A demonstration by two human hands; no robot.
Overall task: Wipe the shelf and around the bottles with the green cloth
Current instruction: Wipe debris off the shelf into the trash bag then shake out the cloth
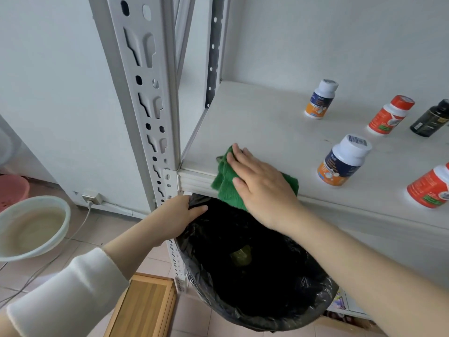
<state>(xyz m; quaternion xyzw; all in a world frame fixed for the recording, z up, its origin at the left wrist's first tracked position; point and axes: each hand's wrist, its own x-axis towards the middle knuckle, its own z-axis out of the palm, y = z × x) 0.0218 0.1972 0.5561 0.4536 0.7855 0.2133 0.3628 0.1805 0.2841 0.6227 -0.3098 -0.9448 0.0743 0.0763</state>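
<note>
Right hand (pixel 262 188): fingers straight and together, palm flat, pressing on the cloth (pixel 226 188). No curl round it.

Cloth: green, folded, at the front edge of the shelf (pixel 267 122), near the shelf's left front corner. Its far part lies on the shelf top. Its near part hangs down over the shelf's front lip.

Left hand (pixel 179 212): below the shelf's front lip, fingers curled over the rim of the bin (pixel 267 319), gripping it. White sleeve (pixel 73 295) on that forearm; the right forearm is bare.

Bin: round, lined with a black bag, mouth open directly under the shelf's front edge, beneath the hanging cloth. Something yellowish lies inside; I cannot tell what.

Bottles on the shelf, all upright, all to the right of the cloth and apart from it:
- blue-orange bottle (pixel 320 99), white cap, towards the back of the shelf
- red bottle (pixel 390 115), right of it
- black bottle (pixel 431 119), at the right of the frame
- second blue-orange bottle (pixel 342 160), nearer the shelf front, closest to the right hand
- second red bottle (pixel 430 188), front right, partly cut off.

Post (pixel 143 93): white slotted upright at the shelf's left front corner.

Floor left of the shelf: basin (pixel 60 210) with cloudy water. Wooden box (pixel 145 307) below the shelf's left corner.
</note>
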